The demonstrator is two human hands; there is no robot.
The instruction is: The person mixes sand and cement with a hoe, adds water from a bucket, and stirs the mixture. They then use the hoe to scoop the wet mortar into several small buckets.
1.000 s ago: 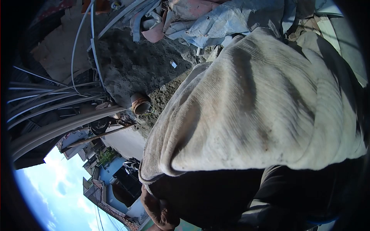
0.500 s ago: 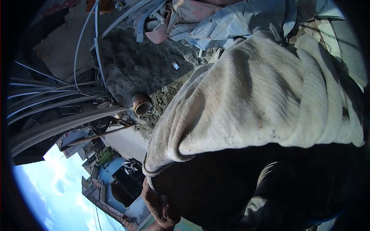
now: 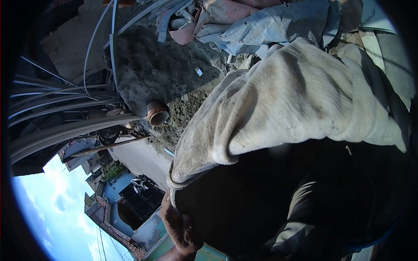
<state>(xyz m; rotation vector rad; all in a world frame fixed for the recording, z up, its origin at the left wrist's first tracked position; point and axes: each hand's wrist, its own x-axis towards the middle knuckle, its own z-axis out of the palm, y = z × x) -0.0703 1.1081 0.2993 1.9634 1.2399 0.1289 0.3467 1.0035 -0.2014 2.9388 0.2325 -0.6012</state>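
Note:
My left hand (image 3: 180, 228) is closed at the lower left of the tilted view, its fingers curled round the rim of a large beige ribbed cloth (image 3: 283, 95). The cloth is creased and dirty and spreads from the hand towards the right edge, with a rolled hem. Below it lies a deep dark area that hides most detail. A pale, wrinkled piece of fabric (image 3: 300, 213) shows in that shadow. My right hand does not show.
A bucket (image 3: 157, 114) stands on grey, sandy ground (image 3: 152, 65). Crumpled blue sheeting (image 3: 270, 26) lies at the top. Long curved pipes (image 3: 74, 128) reach in from the left. Houses, a parked motorbike (image 3: 140, 183) and sky appear at the lower left.
The cloth's lower edge has risen in the view, showing more of the dark area. The hand remains closed at the rim. The background has shifted slightly.

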